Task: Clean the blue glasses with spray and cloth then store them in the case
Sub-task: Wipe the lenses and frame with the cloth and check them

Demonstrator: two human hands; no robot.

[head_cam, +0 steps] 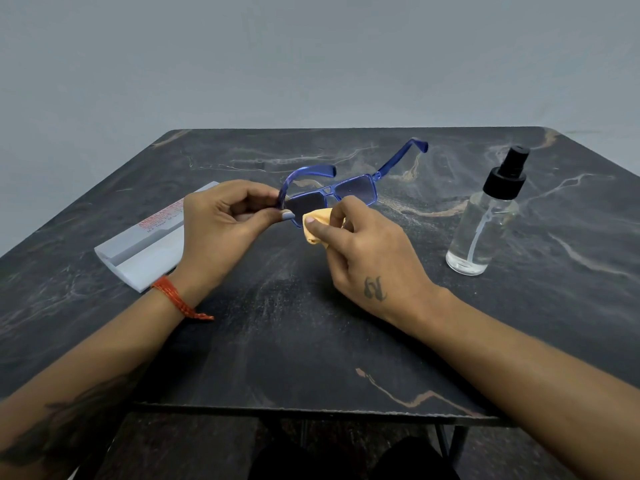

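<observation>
A person's left hand (221, 216) pinches the translucent blue plastic glasses (332, 194) by the left hinge, frame running crosswise above the dark marble-patterned table (311, 341), while the right hand (367, 251) presses a bunched orange cloth (317, 225) to the nearer lens.

Part of the case (138, 251) is covered by the left hand (221, 230), and its red lettering is cut short there; the smaller print beneath cannot be read. Most of the cloth (317, 225) is hidden inside the right hand (367, 258). The lower rim of the glasses (332, 195) is concealed behind that cloth. Both forearms are cut off by the picture's edges.
</observation>
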